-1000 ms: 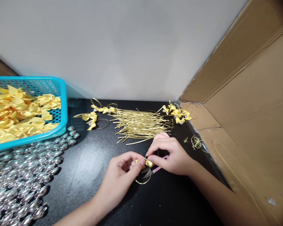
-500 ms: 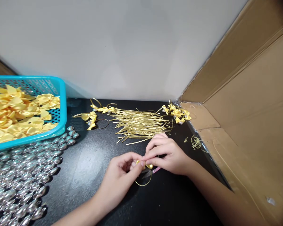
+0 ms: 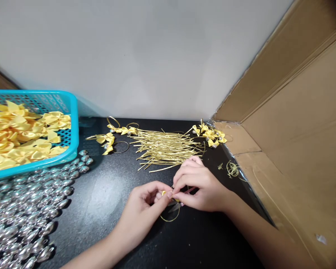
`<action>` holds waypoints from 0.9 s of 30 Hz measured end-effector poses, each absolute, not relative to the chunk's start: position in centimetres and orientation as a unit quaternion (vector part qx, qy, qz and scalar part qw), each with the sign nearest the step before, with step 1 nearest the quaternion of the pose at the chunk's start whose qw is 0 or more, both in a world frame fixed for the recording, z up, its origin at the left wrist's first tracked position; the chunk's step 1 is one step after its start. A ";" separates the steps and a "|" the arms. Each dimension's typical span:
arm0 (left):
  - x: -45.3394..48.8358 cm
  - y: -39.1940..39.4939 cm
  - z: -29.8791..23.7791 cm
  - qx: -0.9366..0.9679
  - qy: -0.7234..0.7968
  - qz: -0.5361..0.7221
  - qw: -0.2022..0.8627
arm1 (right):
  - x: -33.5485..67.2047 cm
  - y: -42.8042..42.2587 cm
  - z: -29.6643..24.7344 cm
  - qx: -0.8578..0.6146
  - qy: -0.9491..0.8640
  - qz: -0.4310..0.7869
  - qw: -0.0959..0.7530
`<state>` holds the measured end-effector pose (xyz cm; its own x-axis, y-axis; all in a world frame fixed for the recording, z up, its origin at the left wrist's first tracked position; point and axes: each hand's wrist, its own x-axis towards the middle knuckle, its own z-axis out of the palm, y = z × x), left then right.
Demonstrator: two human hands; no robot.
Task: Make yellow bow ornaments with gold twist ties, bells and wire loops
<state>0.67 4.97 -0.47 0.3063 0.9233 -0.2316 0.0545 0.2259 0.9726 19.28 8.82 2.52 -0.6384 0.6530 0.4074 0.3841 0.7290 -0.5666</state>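
Near the middle of the black table, my left hand pinches a small yellow ribbon bow, mostly covered by the fingers. A thin gold cord hangs from it in a loop. My right hand meets the left fingertips, thumb and forefinger closed on the cord at the bow. Beneath the hands lie scissors with pinkish handles, partly hidden. Just beyond the right hand is a bundle of cut gold cords.
At left, a turquoise basket holds yellow bows, with many shiny silver beads spread before it. Looped bows with beads lie at back left and back right. Cord scraps sit near the cardboard wall at right.
My right hand has lowered slightly and its thumb has shifted, covering more of the bow. My left hand stays in place with the bow.
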 end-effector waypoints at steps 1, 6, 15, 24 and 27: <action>0.7 5.0 -0.5 0.517 0.475 0.348 0.621 | 19.3 8.8 2.6 -0.298 -0.877 0.224 0.302; 0.5 4.9 -0.8 0.516 0.475 0.343 0.624 | 19.1 8.6 2.6 -0.304 -0.876 0.227 0.297; 0.4 5.2 -1.0 0.529 0.460 0.331 0.632 | 18.9 8.5 2.7 -0.315 -0.876 0.193 0.311; 0.4 5.0 -1.2 0.517 0.455 0.342 0.639 | 18.8 8.3 2.8 -0.331 -0.870 0.182 0.318; 0.3 5.0 -1.1 0.519 0.461 0.340 0.634 | 18.8 8.3 2.8 -0.332 -0.872 0.178 0.311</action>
